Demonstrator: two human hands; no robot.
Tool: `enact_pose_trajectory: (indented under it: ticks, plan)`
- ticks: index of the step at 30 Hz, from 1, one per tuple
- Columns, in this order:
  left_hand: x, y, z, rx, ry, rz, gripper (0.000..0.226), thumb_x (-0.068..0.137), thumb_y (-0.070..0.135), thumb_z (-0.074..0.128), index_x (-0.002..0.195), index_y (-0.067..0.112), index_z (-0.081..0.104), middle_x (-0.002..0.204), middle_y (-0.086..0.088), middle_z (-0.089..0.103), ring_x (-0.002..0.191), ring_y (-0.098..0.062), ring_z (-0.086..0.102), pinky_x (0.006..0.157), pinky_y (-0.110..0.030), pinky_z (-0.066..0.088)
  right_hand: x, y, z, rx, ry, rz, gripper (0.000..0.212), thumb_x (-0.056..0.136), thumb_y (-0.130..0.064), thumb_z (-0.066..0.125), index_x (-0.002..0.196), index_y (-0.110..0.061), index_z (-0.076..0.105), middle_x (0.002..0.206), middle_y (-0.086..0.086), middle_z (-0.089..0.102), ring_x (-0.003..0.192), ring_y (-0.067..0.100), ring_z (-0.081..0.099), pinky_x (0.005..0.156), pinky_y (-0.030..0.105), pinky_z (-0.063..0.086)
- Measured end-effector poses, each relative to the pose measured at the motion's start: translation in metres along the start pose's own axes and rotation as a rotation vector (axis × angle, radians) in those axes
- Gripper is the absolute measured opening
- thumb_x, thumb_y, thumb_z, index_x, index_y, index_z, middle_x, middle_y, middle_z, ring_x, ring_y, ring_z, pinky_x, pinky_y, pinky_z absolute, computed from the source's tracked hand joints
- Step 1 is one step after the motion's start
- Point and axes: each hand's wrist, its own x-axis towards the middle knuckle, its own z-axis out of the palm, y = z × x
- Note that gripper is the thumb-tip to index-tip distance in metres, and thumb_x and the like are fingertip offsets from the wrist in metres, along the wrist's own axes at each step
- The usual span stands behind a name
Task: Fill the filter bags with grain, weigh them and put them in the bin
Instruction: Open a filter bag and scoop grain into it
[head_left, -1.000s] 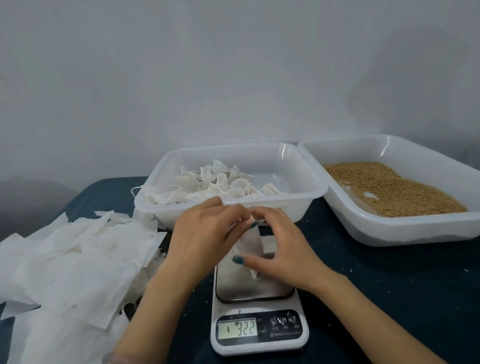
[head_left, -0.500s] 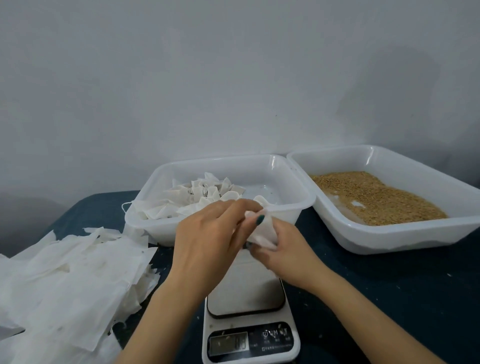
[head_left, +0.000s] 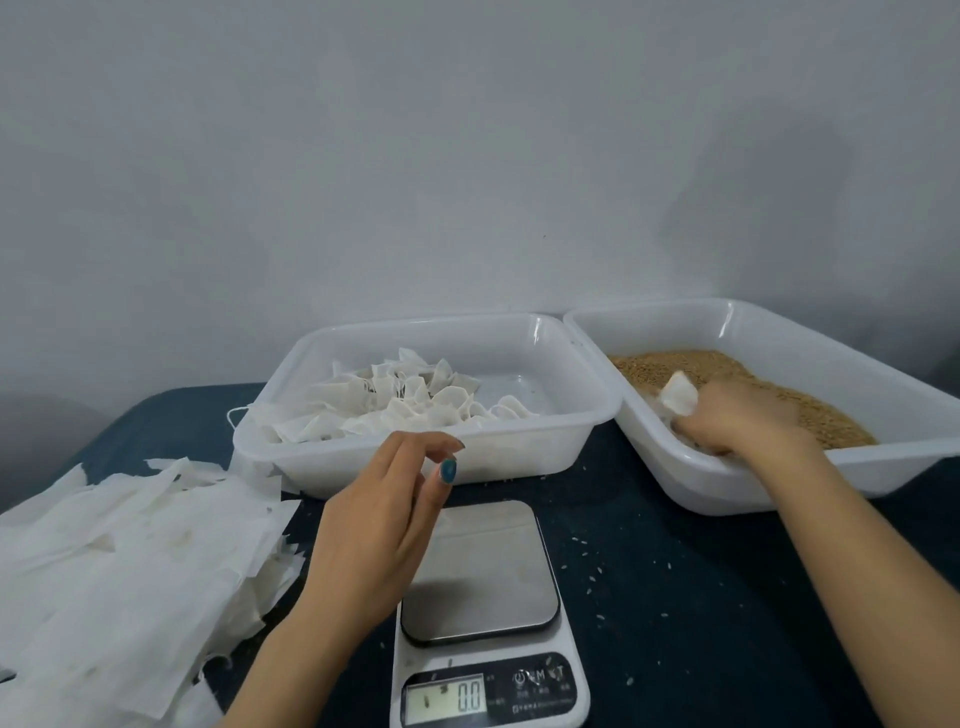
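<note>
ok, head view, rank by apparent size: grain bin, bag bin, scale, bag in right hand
1-2: grain bin and bag bin, look alike; grain bin cropped at frame edge, unranked.
3: scale.
4: filter bag in the right hand.

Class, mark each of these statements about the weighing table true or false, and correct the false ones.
1. The display of the scale reads 0.0. True.
2. A bag lies on the scale's platform. False: the platform is bare.
3. The right hand holds a filter bag inside the grain tray. True.
4. The left hand grips a bag. False: it holds nothing and hovers over the scale.
5. The bin next to the grain tray holds white bags. True.
</note>
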Motion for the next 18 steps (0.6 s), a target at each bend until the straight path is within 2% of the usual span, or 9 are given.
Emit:
enact_pose_trajectory:
  ticks: [4,7,9,14,18]
  plan:
    - [-0.003,-0.005,0.001,-0.036,-0.034,-0.057,0.046,0.097,0.066,0.016,0.116,0.042,0.051,0.101,0.018,0.058,0.084,-0.005,0.060,0.069,-0.027,0.050,0.000,0.002,0.000,-0.149,-0.073,-0.019,0.033,0.091,-0.052,0.049,0.094,-0.020,0.057,0.086,-0.003,0.059,0.077,0.014,0.056,0.062,0.027,0.038]
    - [-0.004,-0.006,0.000,-0.052,-0.044,-0.056,0.045,0.098,0.062,0.018,0.115,0.040,0.053,0.105,0.020,0.058,0.084,-0.005,0.061,0.071,-0.029,0.051,0.001,-0.001,-0.004,-0.186,-0.147,-0.030,0.035,0.091,-0.054,0.048,0.094,-0.021,0.057,0.088,-0.002,0.061,0.082,0.017,0.058,0.077,0.031,0.047]
    - [-0.005,-0.006,-0.001,-0.061,-0.047,-0.048,0.044,0.099,0.060,0.019,0.113,0.038,0.055,0.108,0.023,0.057,0.085,-0.004,0.061,0.072,-0.030,0.051,0.003,-0.002,-0.006,-0.228,-0.172,-0.036,0.034,0.091,-0.053,0.048,0.096,-0.021,0.057,0.089,-0.002,0.061,0.084,0.018,0.059,0.087,0.034,0.049]
    - [-0.007,-0.007,-0.001,-0.086,-0.056,-0.060,0.045,0.098,0.059,0.020,0.112,0.037,0.056,0.108,0.024,0.056,0.084,-0.003,0.061,0.074,-0.034,0.052,0.003,-0.003,-0.010,-0.267,-0.167,-0.045,0.030,0.090,-0.051,0.051,0.093,-0.022,0.055,0.088,-0.003,0.062,0.081,0.016,0.059,0.084,0.032,0.048]
    - [-0.007,-0.007,-0.002,-0.089,-0.059,-0.056,0.043,0.099,0.056,0.021,0.111,0.036,0.058,0.105,0.023,0.056,0.084,-0.004,0.060,0.075,-0.035,0.052,0.004,-0.001,-0.009,-0.292,-0.183,-0.049,0.028,0.089,-0.048,0.050,0.098,-0.022,0.054,0.089,-0.003,0.061,0.083,0.016,0.059,0.086,0.033,0.049]
